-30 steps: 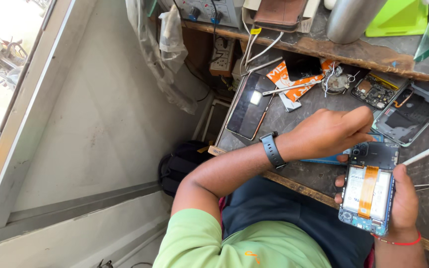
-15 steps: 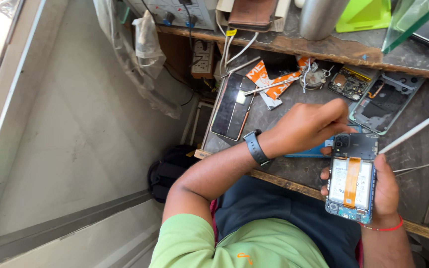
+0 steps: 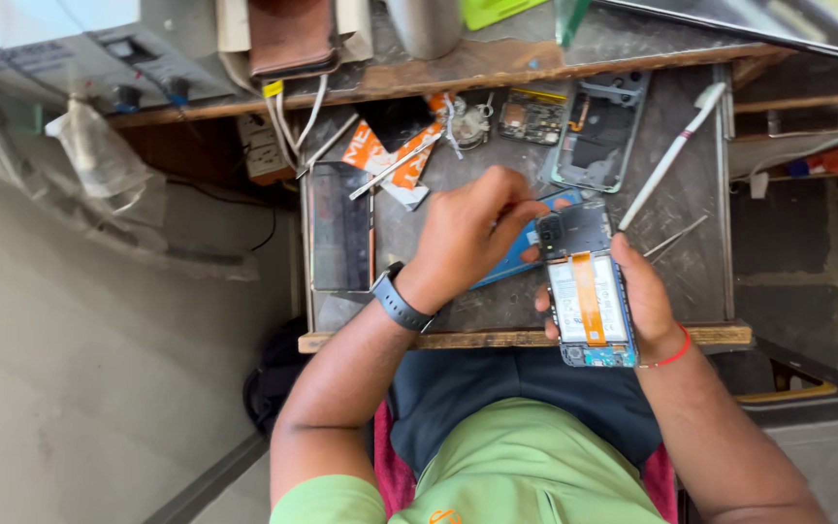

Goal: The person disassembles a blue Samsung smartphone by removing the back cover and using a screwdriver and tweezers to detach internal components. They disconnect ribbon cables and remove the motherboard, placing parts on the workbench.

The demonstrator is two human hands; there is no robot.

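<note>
My right hand, with a red thread at the wrist, holds an opened phone by its sides above the table's front edge. The back is off, showing a white battery, an orange ribbon cable and a dark upper cover. My left hand, with a dark watch on its wrist, lies over the worktable. Its fingers are pinched together at the phone's upper left corner. I cannot see whether they hold a small part. A blue flat piece lies under this hand.
On the table lie a dark display panel, an orange-and-white packet, an empty phone frame, a small circuit board, a white stick tool and thin tweezers. The shelf behind carries a brown wallet and a metal cup.
The view has swung so the table sits nearer the middle. My left hand's fingers have closed in on the phone's top corner; the right hand still holds the phone.
</note>
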